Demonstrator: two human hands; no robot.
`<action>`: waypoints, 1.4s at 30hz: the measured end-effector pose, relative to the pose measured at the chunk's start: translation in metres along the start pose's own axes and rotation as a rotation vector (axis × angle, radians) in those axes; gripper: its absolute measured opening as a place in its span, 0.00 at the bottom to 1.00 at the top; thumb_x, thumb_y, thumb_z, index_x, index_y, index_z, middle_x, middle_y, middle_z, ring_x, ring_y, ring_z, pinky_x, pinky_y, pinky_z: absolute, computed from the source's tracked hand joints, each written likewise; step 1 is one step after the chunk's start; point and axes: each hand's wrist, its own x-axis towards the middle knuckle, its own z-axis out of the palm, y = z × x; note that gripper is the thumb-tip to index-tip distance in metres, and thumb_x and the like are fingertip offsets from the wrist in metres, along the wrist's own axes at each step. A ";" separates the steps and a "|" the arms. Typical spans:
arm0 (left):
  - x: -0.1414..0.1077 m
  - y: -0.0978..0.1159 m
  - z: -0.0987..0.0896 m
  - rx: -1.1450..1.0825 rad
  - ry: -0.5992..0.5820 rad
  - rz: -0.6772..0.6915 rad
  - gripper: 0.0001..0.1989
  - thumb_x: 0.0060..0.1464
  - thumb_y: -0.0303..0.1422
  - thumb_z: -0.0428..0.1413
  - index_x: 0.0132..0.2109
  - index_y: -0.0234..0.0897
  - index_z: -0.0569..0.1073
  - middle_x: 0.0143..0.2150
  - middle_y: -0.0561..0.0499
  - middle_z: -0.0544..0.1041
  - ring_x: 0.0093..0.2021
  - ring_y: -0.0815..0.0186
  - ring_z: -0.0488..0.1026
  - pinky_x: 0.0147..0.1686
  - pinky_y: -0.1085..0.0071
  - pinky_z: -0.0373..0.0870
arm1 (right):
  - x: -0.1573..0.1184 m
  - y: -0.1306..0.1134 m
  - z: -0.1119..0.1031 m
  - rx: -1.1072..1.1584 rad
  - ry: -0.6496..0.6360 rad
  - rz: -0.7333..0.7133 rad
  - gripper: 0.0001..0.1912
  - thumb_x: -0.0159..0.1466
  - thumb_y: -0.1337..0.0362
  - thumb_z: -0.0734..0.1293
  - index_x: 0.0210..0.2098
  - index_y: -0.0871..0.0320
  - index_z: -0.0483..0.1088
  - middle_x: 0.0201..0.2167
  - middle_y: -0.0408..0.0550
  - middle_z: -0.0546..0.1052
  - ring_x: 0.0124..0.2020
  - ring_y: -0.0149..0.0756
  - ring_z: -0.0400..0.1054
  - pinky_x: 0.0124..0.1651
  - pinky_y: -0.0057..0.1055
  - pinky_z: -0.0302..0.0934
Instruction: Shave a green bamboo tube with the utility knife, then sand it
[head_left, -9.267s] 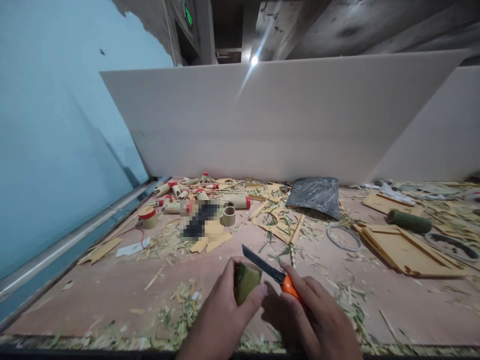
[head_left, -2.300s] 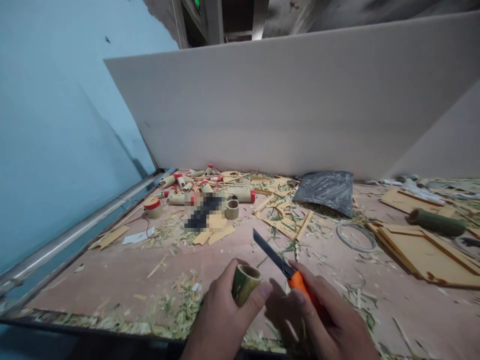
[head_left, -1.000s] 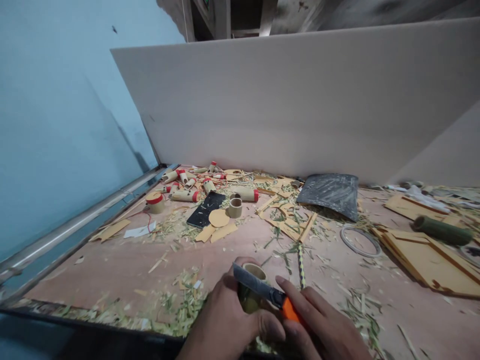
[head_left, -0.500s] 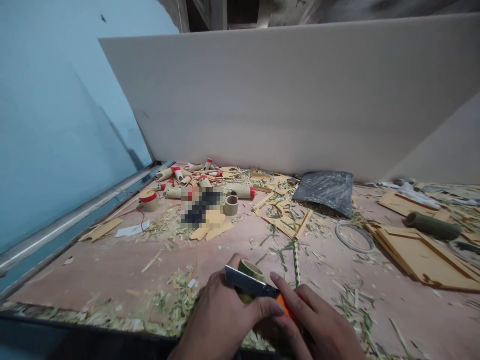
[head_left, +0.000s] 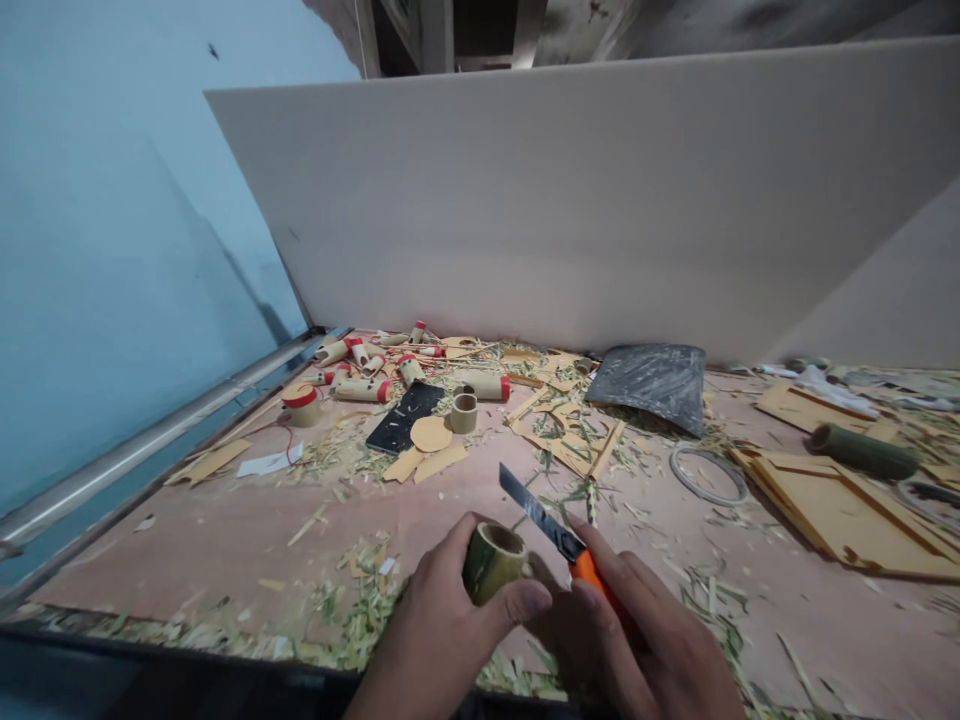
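Note:
A short hollow piece of green bamboo (head_left: 496,572) sits in my left hand (head_left: 442,610), its open end facing up and the thumb along its near side. My right hand (head_left: 645,620) is wrapped round the orange handle of a utility knife (head_left: 589,570). The blade is out, pointing up and to the left, just right of the bamboo and apart from it. Both hands are near the front edge of the worktable (head_left: 247,545). Behind the knife, part of a yellow and dark patterned stick (head_left: 592,500) shows on the table.
Bamboo tubes with red ends (head_left: 364,390), a dark flat device (head_left: 405,415), a bamboo ring (head_left: 463,413) and cut card pieces (head_left: 431,434) lie at the back. A curved dark sheet (head_left: 649,385), a tape roll (head_left: 709,474) and card frames (head_left: 847,510) are rightward. Shavings litter the table.
The knife blade has swung away from the bamboo's top to its right, tip now higher. More of the bamboo shows in my left hand, and my right hand has shifted slightly right.

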 end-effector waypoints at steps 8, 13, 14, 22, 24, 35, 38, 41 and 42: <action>0.002 -0.010 -0.003 -0.088 -0.061 0.032 0.22 0.54 0.47 0.64 0.51 0.42 0.75 0.47 0.49 0.83 0.48 0.52 0.77 0.49 0.65 0.70 | -0.002 -0.004 -0.002 0.103 -0.021 0.007 0.23 0.79 0.53 0.58 0.69 0.48 0.69 0.39 0.47 0.84 0.35 0.38 0.83 0.32 0.25 0.75; 0.002 -0.006 0.001 -0.075 -0.074 -0.034 0.21 0.48 0.36 0.65 0.50 0.42 0.75 0.41 0.54 0.81 0.43 0.57 0.76 0.40 0.69 0.69 | -0.002 0.002 -0.001 0.087 -0.179 -0.158 0.24 0.78 0.56 0.59 0.72 0.47 0.65 0.37 0.45 0.82 0.31 0.36 0.81 0.32 0.25 0.74; 0.002 -0.004 0.002 -0.080 -0.101 -0.011 0.19 0.47 0.34 0.65 0.48 0.42 0.75 0.39 0.56 0.80 0.41 0.59 0.75 0.39 0.70 0.69 | -0.002 0.004 -0.001 0.070 -0.205 -0.182 0.25 0.78 0.56 0.59 0.72 0.47 0.65 0.36 0.45 0.82 0.31 0.37 0.81 0.31 0.25 0.74; 0.004 0.005 -0.004 0.023 -0.137 0.006 0.14 0.48 0.37 0.67 0.41 0.43 0.73 0.33 0.60 0.78 0.36 0.63 0.74 0.35 0.73 0.66 | -0.005 0.007 0.004 -0.014 -0.213 -0.199 0.26 0.78 0.54 0.58 0.72 0.50 0.65 0.34 0.45 0.81 0.29 0.37 0.81 0.29 0.26 0.75; 0.005 0.006 -0.007 0.034 -0.173 0.009 0.14 0.48 0.35 0.67 0.41 0.44 0.73 0.32 0.61 0.78 0.35 0.63 0.75 0.34 0.73 0.65 | -0.006 0.007 0.005 -0.026 -0.194 -0.196 0.26 0.79 0.53 0.58 0.72 0.50 0.66 0.34 0.45 0.81 0.29 0.37 0.81 0.29 0.25 0.75; 0.000 0.012 0.011 0.264 0.097 -0.009 0.21 0.59 0.55 0.56 0.47 0.44 0.74 0.44 0.45 0.81 0.47 0.49 0.77 0.44 0.63 0.67 | 0.001 -0.005 0.006 -0.056 0.002 0.041 0.26 0.79 0.51 0.56 0.70 0.52 0.69 0.34 0.47 0.83 0.27 0.38 0.82 0.25 0.25 0.73; 0.002 0.008 0.010 0.227 0.080 0.015 0.21 0.60 0.55 0.56 0.47 0.44 0.73 0.45 0.45 0.82 0.48 0.49 0.76 0.48 0.62 0.68 | 0.002 -0.007 0.006 -0.043 0.053 0.094 0.26 0.79 0.50 0.55 0.69 0.50 0.70 0.35 0.48 0.84 0.28 0.39 0.82 0.25 0.26 0.74; 0.003 0.006 0.006 0.181 0.068 0.000 0.24 0.56 0.56 0.59 0.49 0.43 0.74 0.47 0.44 0.82 0.50 0.48 0.76 0.51 0.60 0.69 | 0.001 -0.003 0.007 -0.040 0.028 0.044 0.25 0.79 0.53 0.57 0.70 0.52 0.69 0.38 0.48 0.85 0.29 0.38 0.83 0.27 0.25 0.75; 0.003 0.006 0.005 0.153 0.058 -0.004 0.24 0.55 0.55 0.61 0.49 0.43 0.74 0.47 0.45 0.82 0.49 0.49 0.77 0.50 0.61 0.70 | 0.001 -0.001 0.007 -0.040 0.013 0.028 0.25 0.79 0.54 0.58 0.70 0.52 0.69 0.38 0.49 0.85 0.30 0.38 0.83 0.28 0.25 0.75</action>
